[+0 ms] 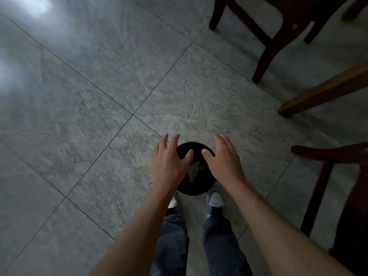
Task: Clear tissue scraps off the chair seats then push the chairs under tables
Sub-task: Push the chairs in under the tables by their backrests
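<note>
Below my head camera, my left hand and right hand hovered with fingers spread and relaxed, holding nothing, over a round black bin on the tiled floor. Tissue scraps lay inside it. Dark wooden chairs stood far right.

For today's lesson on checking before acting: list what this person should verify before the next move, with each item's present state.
1. Left hand free: ok, fingers spread, holding nothing.
2. Right hand free: ok, open, holding nothing.
3. Tissue scraps binned: ok, pale scraps lie inside the black bin.
4. Scraps stuck to palms: cannot tell, palms face down.
5. Dark chair seat clear: cannot tell, seat out of view.
6. Floor around the feet clear: ok.
</note>
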### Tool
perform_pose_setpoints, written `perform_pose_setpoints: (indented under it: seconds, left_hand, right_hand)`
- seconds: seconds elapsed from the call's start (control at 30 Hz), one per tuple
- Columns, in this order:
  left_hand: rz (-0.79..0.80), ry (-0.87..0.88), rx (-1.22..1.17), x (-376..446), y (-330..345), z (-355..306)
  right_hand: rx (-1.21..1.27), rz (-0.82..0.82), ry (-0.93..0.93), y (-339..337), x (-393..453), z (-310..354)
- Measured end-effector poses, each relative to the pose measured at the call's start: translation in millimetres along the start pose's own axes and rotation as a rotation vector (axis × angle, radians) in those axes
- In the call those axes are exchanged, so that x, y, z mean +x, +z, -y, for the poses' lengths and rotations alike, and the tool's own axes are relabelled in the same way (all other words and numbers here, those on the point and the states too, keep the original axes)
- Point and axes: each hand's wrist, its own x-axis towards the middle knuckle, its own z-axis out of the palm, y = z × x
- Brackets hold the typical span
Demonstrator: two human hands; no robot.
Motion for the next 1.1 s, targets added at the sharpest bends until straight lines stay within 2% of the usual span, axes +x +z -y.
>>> perform_pose_setpoints:
  seconds: [0.37,0.67,0.87,1.1]
  left_hand:
    - [-0.179,0.263,0.076,-33.1,-158.1,-148.2]
    - [-0.24,0.348,0.043,-99.9,-264.8,-243.7]
    - [-0.317,0.418,0.065,-125.1,-316.3,-282.9]
    - [-0.373,0.477,0.136,-132.3,-345.8,-307.8]
  right_hand:
    - [-0.096,-0.304,-0.17,-182.5,-75.5,84.7]
    - [-0.116,-0.447,-0.204,-307.4,-156.2,133.6]
    - [-0.124,-0.536,-0.265,-361.7,-196.2,157.5]
    - [-0.153,-0.59,-0.334,-399.1,-197.3,173.2]
